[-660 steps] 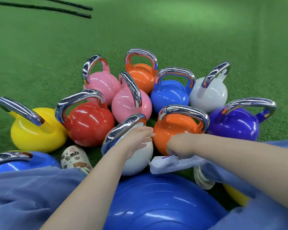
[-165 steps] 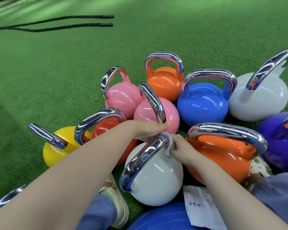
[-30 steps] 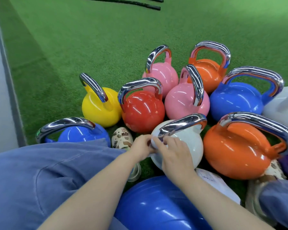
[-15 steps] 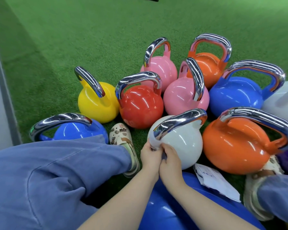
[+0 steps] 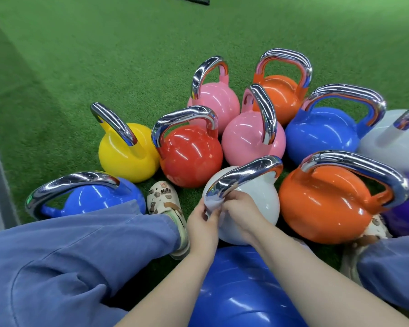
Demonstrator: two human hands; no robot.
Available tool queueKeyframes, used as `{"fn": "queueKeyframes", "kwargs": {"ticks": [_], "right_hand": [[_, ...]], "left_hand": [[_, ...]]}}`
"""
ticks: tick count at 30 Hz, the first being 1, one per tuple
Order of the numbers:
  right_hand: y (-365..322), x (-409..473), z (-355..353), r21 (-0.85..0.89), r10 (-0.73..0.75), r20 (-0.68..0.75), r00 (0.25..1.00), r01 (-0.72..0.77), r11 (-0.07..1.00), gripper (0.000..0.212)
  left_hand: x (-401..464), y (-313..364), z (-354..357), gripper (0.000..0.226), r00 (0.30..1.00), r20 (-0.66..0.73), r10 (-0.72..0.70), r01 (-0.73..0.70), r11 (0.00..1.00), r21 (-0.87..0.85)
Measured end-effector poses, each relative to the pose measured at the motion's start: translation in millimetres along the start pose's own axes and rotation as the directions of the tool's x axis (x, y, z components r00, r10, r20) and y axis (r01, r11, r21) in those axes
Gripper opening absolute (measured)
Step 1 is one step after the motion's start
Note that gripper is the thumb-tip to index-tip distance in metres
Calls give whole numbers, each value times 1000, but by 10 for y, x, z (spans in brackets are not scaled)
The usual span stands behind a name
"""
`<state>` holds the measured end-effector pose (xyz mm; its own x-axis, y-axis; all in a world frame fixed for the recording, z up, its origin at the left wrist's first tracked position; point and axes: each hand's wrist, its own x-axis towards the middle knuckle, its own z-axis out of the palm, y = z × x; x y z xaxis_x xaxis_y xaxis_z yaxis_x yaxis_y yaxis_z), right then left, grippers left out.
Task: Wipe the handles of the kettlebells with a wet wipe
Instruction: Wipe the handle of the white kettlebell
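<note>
Gripping the wet wipe (image 5: 213,205) between them, both hands work at the near foot of the chrome handle (image 5: 243,177) on the white kettlebell (image 5: 253,204), which sits on the green turf (image 5: 104,55) at about six o'clock in the cluster, just ahead of the blue ball (image 5: 241,286). The left hand (image 5: 202,224) pinches the wipe from the nine o'clock side, fingers curled onto it; the right hand (image 5: 240,210) closes over the wipe and the handle's lower end from the three o'clock side.

That wipe looks thin, limp and damp, so it should fold easily round the bar and is best held wrapped with fingertip pressure, not by a loose corner. Polished chrome will likely be slick under it, letting it slide along the arc. By its looks the kettlebell is heavy and rigid; it should stay put while rubbed, needing no lifting.

Around it stand the red kettlebell (image 5: 190,156) at eleven o'clock, a pink kettlebell (image 5: 250,138) at twelve, the orange kettlebell (image 5: 324,204) at three and the yellow kettlebell (image 5: 125,154) at ten. Their handles seemingly await the same treatment, each to be taken at the top of its loop.
</note>
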<state>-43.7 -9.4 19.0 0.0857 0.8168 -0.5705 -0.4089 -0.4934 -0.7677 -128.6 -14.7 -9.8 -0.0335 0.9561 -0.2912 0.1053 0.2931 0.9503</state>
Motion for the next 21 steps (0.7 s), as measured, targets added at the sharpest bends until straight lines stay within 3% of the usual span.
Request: {"fn": "queueKeyframes", "kwargs": {"ticks": [2,5,9,12,15,17,21], "right_hand": [[-45,-6,-55,38,-19,7,1000,19,999,34],[-144,-30,-184,234,-14,92,996,-8,972,29],[-212,-63,-355,452,29,160,987,-100,886,25],[-249,-57,-429,583,70,148,987,-144,800,31],[-278,-32,-488,684,135,141,981,-195,703,22],[-304,3,-556,715,159,105,982,-186,674,27],[-417,47,-768,815,184,12,983,-116,568,26]], "left_hand": [[8,45,-19,23,998,22,52,-53,998,29],[33,119,-28,28,991,28,131,-134,979,152],[59,382,0,43,963,80,259,-268,859,437],[88,692,82,44,918,252,305,-394,648,652],[161,964,285,34,858,443,260,-508,297,809],[203,1086,484,31,831,514,212,-542,107,833],[251,1182,910,25,812,565,146,-561,-66,825]]}}
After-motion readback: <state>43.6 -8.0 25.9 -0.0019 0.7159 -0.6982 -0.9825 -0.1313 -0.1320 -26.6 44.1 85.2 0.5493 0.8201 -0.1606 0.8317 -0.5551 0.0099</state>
